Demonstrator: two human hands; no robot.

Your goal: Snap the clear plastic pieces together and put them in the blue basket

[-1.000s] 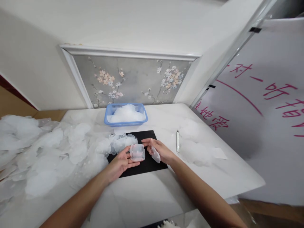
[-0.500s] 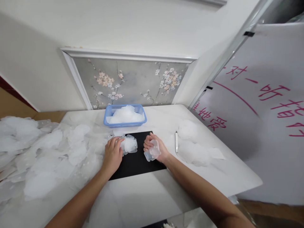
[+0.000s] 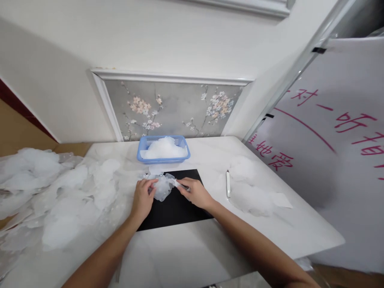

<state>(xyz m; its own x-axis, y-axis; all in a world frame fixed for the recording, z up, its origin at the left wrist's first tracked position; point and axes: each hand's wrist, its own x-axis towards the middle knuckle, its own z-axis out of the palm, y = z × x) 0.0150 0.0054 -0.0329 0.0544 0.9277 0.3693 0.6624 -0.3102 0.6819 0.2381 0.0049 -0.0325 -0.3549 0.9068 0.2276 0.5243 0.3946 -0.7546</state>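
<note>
On the black mat (image 3: 177, 216) lies a bunch of thin translucent plastic pieces (image 3: 163, 190) with scalloped edges. My left hand (image 3: 144, 198) has its fingers curled at the left edge of the bunch, thumb and forefinger against it. Opposite it, my right hand (image 3: 194, 193) is closed in a pinch on a translucent plastic piece (image 3: 175, 183) at the right edge of the bunch. The part of that piece inside the fingers is hidden.
A blue basket (image 3: 163, 161) of white translucent pieces stands behind the mat. A large heap of similar pieces (image 3: 66, 216) covers the left. To the right lie a white pen-like cutter (image 3: 228, 185) and smaller piles (image 3: 252, 198). A whiteboard (image 3: 345, 192) borders the right.
My right hand has moved left and turned palm down, bringing its plastic piece against the bunch. My left hand stays at the bunch. The view has shifted slightly.
</note>
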